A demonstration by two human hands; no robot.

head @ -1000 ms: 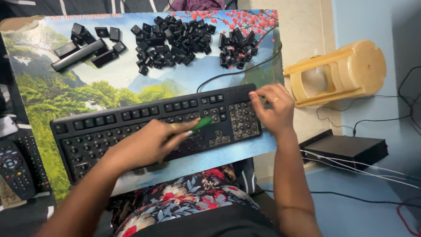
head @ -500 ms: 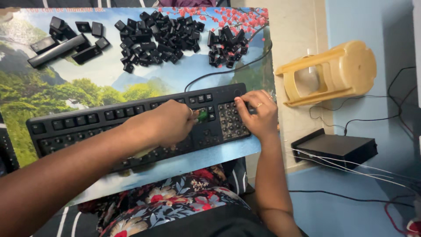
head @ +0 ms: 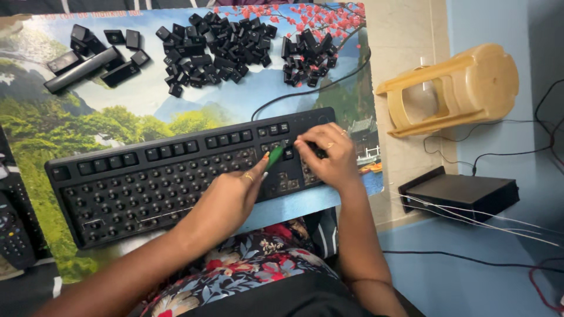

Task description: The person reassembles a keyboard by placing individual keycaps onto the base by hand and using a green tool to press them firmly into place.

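Head view, frame centre: my left hand (head: 232, 196) pinches green tool (head: 274, 157) over keyboard (head: 176, 176); my right hand (head: 326, 155), fingers curled, presses keys; loose keycaps (head: 217, 50) upper frame.

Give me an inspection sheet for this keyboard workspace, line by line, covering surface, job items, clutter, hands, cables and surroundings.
Surface: landscape-print board, resting over the person's lap.
Job's things: black keyboard, most keycaps off; function row still fitted. Green tool at the middle key cluster.
Clutter: loose keycaps in piles along the far edge; long key bars at far left.
Hands: left hand holds the green tool; right hand presses on the keyboard's right part.
Cables: keyboard cable runs away across the board; thin wires on the blue floor.
Surroundings: tipped beige plastic stool, black box, remote control.
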